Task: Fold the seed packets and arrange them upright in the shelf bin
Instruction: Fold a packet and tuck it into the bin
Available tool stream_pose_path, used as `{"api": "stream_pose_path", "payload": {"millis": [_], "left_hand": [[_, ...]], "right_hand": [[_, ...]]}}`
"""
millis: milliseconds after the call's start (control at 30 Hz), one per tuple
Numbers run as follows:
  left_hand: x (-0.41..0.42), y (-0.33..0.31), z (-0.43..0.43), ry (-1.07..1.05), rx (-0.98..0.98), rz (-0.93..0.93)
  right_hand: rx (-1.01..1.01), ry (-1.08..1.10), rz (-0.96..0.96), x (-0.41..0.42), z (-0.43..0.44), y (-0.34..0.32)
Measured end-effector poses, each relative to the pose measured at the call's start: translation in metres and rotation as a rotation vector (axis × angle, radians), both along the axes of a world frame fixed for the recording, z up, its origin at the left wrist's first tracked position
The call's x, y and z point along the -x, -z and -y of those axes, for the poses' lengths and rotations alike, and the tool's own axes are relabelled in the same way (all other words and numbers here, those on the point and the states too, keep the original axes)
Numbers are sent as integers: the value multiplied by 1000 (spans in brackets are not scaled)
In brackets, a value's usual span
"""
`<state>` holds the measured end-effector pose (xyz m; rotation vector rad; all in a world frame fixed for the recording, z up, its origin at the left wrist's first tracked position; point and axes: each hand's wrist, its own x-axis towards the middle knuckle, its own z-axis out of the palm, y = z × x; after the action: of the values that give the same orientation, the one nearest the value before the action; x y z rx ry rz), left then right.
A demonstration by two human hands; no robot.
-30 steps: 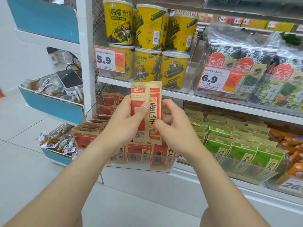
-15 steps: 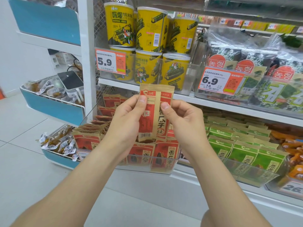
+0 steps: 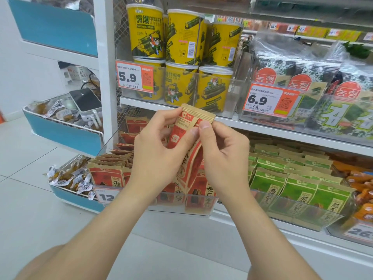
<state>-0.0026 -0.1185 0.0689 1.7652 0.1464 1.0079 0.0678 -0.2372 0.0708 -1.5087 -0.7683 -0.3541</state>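
A red and tan seed packet is held upright in front of the shelf, its sides bent inward. My left hand grips its left side with thumb and fingers. My right hand pinches its upper right edge between thumb and forefinger. Below and behind my hands stands the clear shelf bin with more red seed packets, some upright along the front, others leaning in a row at the back left.
Green seed packets fill the clear bin to the right. Yellow seaweed tubs and seaweed packs sit on the shelf above. A blue side basket with wrapped snacks hangs at the left. Orange snacks lie far right.
The packet has tilted and folded narrower between my hands. My right thumb and forefinger moved up to its top right edge, and my left hand wrapped further around its left side.
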Motion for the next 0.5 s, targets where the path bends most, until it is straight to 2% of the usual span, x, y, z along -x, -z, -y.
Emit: {"api": "stream_pose_path", "payload": {"millis": [100, 167, 367, 500], "left_hand": [[-2, 1, -2, -38, -48, 42], [-4, -1, -2, -19, 23, 62], [-6, -1, -8, 147, 188, 45], [-4, -3, -9, 183, 249, 72]], "right_hand": [[42, 95, 170, 6, -2, -3], [42, 124, 236, 11, -5, -4], [-1, 129, 194, 7, -5, -1], [-9, -1, 154, 10, -6, 1]]}}
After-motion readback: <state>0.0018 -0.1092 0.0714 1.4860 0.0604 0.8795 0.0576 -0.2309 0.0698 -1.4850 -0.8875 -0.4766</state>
